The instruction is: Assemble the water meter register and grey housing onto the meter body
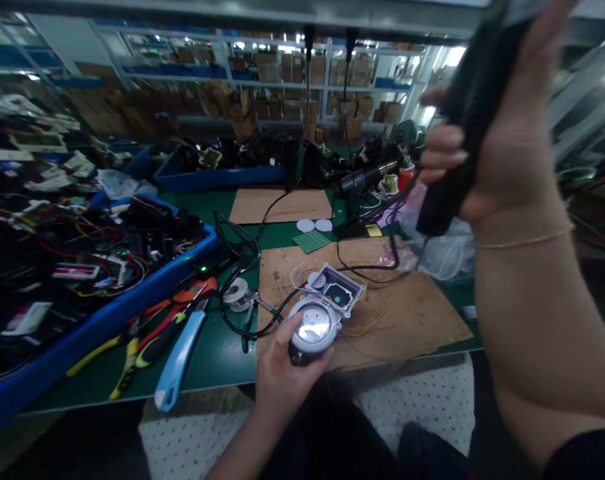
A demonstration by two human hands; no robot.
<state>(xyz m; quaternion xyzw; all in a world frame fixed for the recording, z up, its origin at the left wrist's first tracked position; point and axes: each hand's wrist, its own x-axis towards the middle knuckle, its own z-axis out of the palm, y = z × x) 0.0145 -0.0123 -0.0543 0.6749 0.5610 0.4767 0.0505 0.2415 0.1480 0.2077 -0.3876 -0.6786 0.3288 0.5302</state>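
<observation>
My left hand (286, 367) grips a round grey housing (312, 327) with a clear shiny cover, near the front edge of a brown board. Touching it is an open grey box-shaped part (336, 291) with a dark inside, and thin wires trail around both. Raised high at the right, my right hand (502, 153) is wrapped around a black corded tool (475, 113). A cord leaves the tool's lower end. Motion blurs its upper part at the top of the picture, so its exact kind does not show.
The brown board (407, 320) lies on a green bench. Pliers (167, 327), a light-blue handled tool (180, 360) and a solder spool (237, 295) lie left. Blue bins (97, 333) hold wired parts. Behind are a green circuit board (311, 241), a heat gun (360, 187) and plastic bags (445, 250).
</observation>
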